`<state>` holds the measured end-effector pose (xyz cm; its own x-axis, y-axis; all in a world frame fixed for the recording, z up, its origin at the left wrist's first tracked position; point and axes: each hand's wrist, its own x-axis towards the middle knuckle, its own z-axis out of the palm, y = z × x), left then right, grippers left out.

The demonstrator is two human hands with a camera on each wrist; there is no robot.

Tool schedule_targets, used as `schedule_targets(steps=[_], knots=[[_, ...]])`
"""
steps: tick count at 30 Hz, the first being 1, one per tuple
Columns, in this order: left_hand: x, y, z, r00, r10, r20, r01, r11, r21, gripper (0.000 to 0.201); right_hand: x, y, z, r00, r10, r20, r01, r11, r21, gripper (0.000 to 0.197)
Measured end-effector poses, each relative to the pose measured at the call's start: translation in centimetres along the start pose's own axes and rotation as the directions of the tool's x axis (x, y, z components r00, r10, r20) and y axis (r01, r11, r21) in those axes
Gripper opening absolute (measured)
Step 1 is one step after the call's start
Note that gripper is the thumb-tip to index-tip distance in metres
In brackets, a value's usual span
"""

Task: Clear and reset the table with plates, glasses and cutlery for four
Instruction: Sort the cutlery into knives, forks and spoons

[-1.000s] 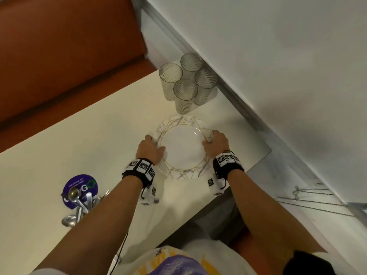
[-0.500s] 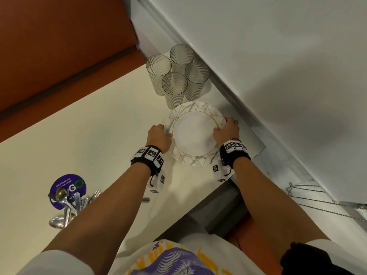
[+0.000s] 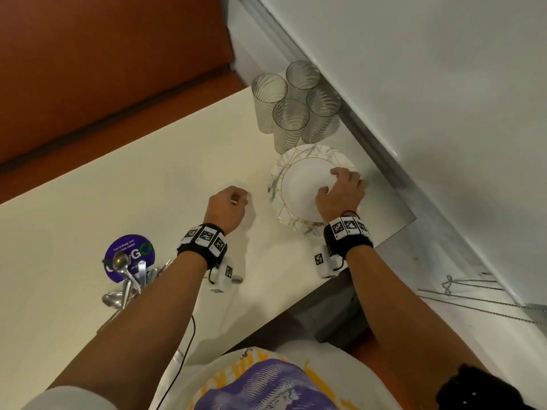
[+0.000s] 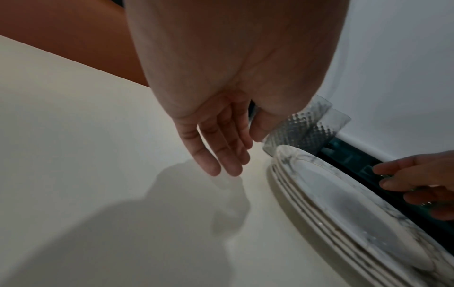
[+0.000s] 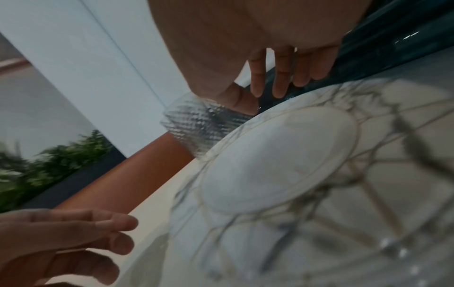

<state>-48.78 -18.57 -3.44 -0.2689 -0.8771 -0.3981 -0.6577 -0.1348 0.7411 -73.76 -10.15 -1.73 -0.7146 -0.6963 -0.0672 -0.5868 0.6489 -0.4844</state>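
A stack of several marble-patterned plates (image 3: 299, 184) with gold lines lies on the cream table (image 3: 148, 187), near its right end, just in front of the glasses. My right hand (image 3: 337, 187) hovers over the top plate (image 5: 282, 165) with relaxed fingers (image 5: 280, 81) near the far rim, holding nothing. My left hand (image 3: 233, 199) is off the stack, a little to its left above bare table, with straight fingers (image 4: 216, 155) and an empty palm. The left wrist view shows the stack's layered edges (image 4: 319, 209).
Several ribbed clear glasses (image 3: 296, 108) stand clustered at the far right corner against the white wall (image 3: 429, 99). A pile of spoons and forks (image 3: 127, 282) lies on a purple round sticker at the near left. An orange bench (image 3: 88, 69) runs beyond the table.
Both hands slid the plate stack away toward the glasses, then let go. My left hand drew back to the left; my right hand lifted over the top plate.
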Motion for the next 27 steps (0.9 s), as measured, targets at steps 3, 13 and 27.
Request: schedule_targets(steps=[3,13,27], knots=[[-2.6,-3.1,-2.9,0.996,-0.030,-0.081,0.026,0.999,-0.045,0.021,-3.3,-3.0,2.0,0.988,-0.140,0.063,0.136,0.988,0.070,0.039],[-13.6,-15.3,-12.2,0.939,-0.166,-0.301,0.117,0.977,-0.176,0.021,-18.0,-12.3,10.5,0.799,-0.434,0.417,0.319,0.893,0.317,0.025],[-21.3,-25.1,-16.9,0.938,-0.176,-0.299,0.142,0.981,-0.133,0.008,-29.6,-18.6,15.3,0.574,-0.565,0.593,0.542,0.805,0.242,0.017]])
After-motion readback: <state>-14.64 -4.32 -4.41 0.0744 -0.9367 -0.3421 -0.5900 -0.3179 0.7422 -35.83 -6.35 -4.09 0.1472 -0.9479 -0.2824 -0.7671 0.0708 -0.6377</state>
